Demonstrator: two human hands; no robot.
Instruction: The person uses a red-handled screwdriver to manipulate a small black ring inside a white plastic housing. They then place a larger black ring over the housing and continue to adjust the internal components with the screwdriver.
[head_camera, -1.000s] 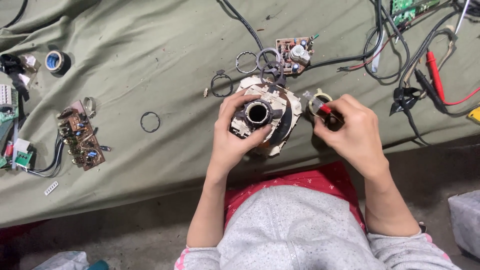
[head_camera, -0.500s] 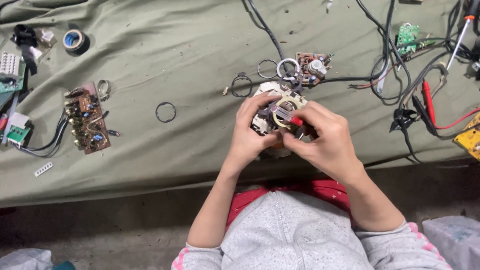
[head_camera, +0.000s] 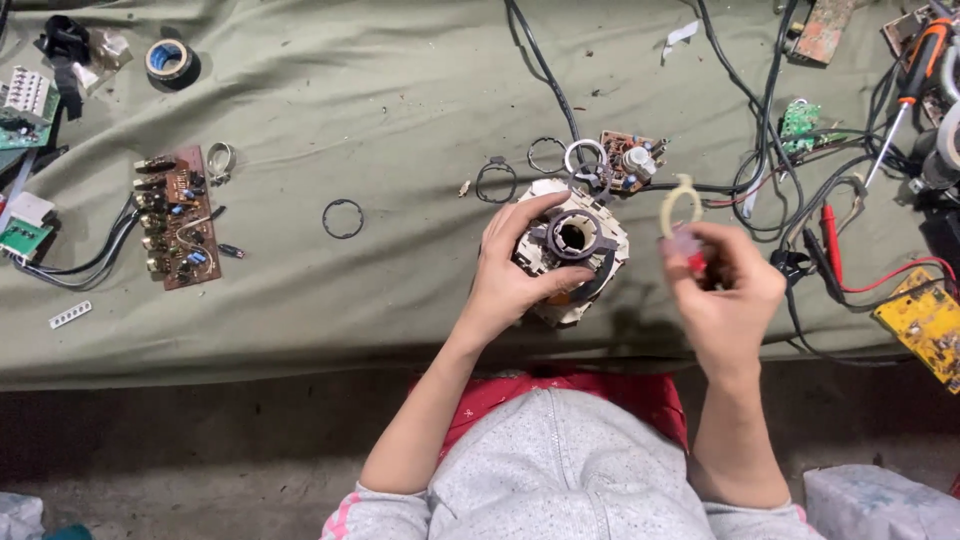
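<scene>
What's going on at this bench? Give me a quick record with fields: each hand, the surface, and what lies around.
left hand: grips a cream round assembly with a dark central ring, resting on the cloth
right hand: raised beside the assembly, pinching a pale ring and a small red-tipped piece
surface: olive cloth, wrinkled
left side: brown circuit board, tape roll, black ring
right side: tangled cables, orange-handled screwdriver, yellow circuit board

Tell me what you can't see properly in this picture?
Head view only:
- Right hand: blurred; the small red part behind the pale ring can't be identified.
- Round cream part: its underside is hidden by the left hand.
- Yellow meter: cut off by the right edge.
- Circuit board: components too small.
</scene>
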